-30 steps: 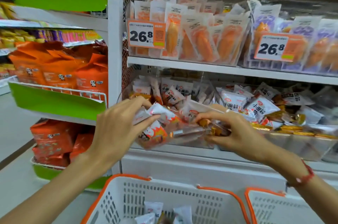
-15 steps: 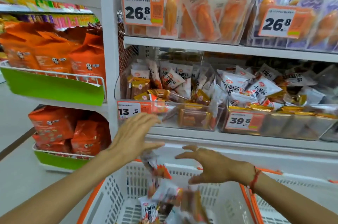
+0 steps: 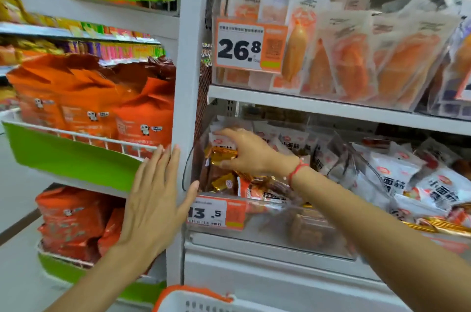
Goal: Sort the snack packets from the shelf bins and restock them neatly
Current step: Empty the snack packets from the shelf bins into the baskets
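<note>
A clear shelf bin (image 3: 254, 235) with a 13.5 price tag holds mixed snack packets, gold, white and orange-red. My right hand (image 3: 244, 152) reaches into its left side and curls its fingers and thumb round a gold packet (image 3: 220, 154) among the white ones. My left hand (image 3: 155, 199) is flat with straight fingers against the white shelf post (image 3: 188, 56), its thumb touching the bin's left front corner. It holds nothing. Only the rim of the white basket with orange trim (image 3: 193, 297) shows, at the bottom.
A neighbouring bin (image 3: 420, 199) on the right holds white and gold packets. Above, bins of orange packets (image 3: 356, 56) carry a 26.8 tag. To the left stand green-fronted wire racks (image 3: 71, 156) full of orange bags. Grey floor lies at the far left.
Both hands dropped a bundle of packets into the basket, then rose. My right hand went into the 13.5 bin onto a gold packet; my left hand moved flat onto the shelf post.
</note>
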A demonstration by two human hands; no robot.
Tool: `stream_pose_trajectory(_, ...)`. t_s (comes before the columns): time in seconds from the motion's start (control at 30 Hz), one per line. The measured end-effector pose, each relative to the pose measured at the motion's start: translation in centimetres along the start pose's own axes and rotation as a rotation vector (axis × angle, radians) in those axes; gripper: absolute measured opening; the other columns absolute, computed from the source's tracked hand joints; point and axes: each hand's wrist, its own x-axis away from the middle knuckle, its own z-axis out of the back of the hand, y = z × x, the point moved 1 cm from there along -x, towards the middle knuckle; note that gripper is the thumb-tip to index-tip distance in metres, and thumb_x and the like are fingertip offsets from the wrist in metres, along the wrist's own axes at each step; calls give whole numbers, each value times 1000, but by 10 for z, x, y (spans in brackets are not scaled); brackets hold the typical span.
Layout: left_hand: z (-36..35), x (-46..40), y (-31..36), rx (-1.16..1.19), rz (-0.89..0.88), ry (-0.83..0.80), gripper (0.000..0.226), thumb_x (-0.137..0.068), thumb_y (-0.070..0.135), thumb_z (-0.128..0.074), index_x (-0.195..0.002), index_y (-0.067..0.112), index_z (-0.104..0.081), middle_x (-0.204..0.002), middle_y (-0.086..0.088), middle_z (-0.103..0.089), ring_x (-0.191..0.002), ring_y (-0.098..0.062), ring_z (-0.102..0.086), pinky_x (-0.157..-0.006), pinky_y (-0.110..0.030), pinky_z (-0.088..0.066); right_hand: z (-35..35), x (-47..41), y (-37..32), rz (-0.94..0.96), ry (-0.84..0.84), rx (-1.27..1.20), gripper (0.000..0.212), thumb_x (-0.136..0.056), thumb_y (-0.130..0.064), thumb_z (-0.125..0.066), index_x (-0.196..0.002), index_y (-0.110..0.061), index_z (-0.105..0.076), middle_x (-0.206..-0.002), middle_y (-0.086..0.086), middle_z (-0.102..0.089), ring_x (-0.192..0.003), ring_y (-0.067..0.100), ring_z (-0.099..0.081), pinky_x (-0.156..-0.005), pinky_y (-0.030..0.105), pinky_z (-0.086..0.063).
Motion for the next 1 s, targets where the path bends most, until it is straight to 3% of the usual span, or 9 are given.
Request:
stream_pose_trajectory(0.07, -2, 0, 3, -26, 5, 4, 73, -96, 51, -25, -151, 4, -23, -155, -13, -30, -145, -25, -24, -119, -35, -8, -4, -15, -11, -58, -182, 26, 98, -77, -36, -79, -150, -9, -21, -151, 13, -35, -139, 29, -32, -112, 34, -31)
stream_pose_trajectory(0.17, -1, 0, 4, -44, 9, -16, 73, -96, 51, -25, -152, 5, -21, -155, -13, -30, -146, -26, -23, -118, -36, -8, 4, -26, -16, 1, -300, 247, 72, -93, -13, -60, -145, 4, -14, -152, 24, -26, -143, 39, -22, -105, 28, -28)
stream_pose_trajectory(0.2, -1, 0, 3, -43, 9, -22, 73, -96, 51, -25, -153, 6, -20, -155, -13, -30, -146, -25, -22, -118, -35, -7, 5, -26, -14, -41, -301, 213, 71, -93, -15, -60, -146, 1, -14, -151, 23, -27, -142, 38, -24, -103, 27, -30)
stream_pose_trajectory(0.27, 0, -1, 2, -32, 7, -33, 73, -96, 52, -24, -153, 8, -19, -156, -11, -29, -147, -24, -20, -119, -34, -6, -10, -24, -5, -79, -215, 161, 85, -80, -37, -77, -144, -15, -27, -145, 12, -42, -132, 29, -41, -97, 28, -37)
stream_pose_trajectory(0.33, 1, -1, 3, -9, 7, -26, 72, -96, 52, -24, -153, 10, -19, -156, -10, -30, -147, -24, -20, -119, -34, -6, -24, -28, -4, -50, -186, 131, 86, -73, -49, -79, -141, -17, -37, -137, 6, -51, -121, 26, -50, -90, 28, -39)
stream_pose_trajectory(0.53, 10, -4, -4, 83, -10, 16, 61, -98, 43, -28, -150, 11, -31, -149, -7, -42, -142, -23, -29, -116, -32, -12, -29, -21, 10, -27, -305, 56, 84, -75, -42, -79, -144, -25, -34, -142, 1, -48, -127, 24, -47, -102, 36, -40)
stream_pose_trajectory(0.73, 9, -4, 1, 94, 1, 13, 56, -100, 37, -35, -148, 9, -34, -148, -10, -44, -141, -27, -32, -115, -37, -19, -23, 9, 10, 93, -14, 163, 50, -80, -41, -74, -126, -36, -54, -121, -3, -62, -114, 23, -55, -85, 38, -46)
stream_pose_trajectory(0.9, 23, -4, 10, 132, 52, 29, 52, -101, 31, -45, -148, 12, -34, -158, -12, -24, -145, -28, -22, -116, -37, -17, 25, 68, -1, 93, 288, 31, 45, -79, -44, -74, -118, -29, -59, -107, -3, -62, -102, 22, -57, -76, 36, -45)
stream_pose_trajectory(1.0, 31, 2, 31, 139, -130, 13, 45, -100, 25, -37, -141, 11, -45, -150, -14, -39, -139, -29, -35, -115, -37, -22, 45, 124, -7, 97, 391, -87, 43, -73, -55, -73, -109, -36, -57, -99, -10, -60, -93, 17, -57, -73, 41, -49)
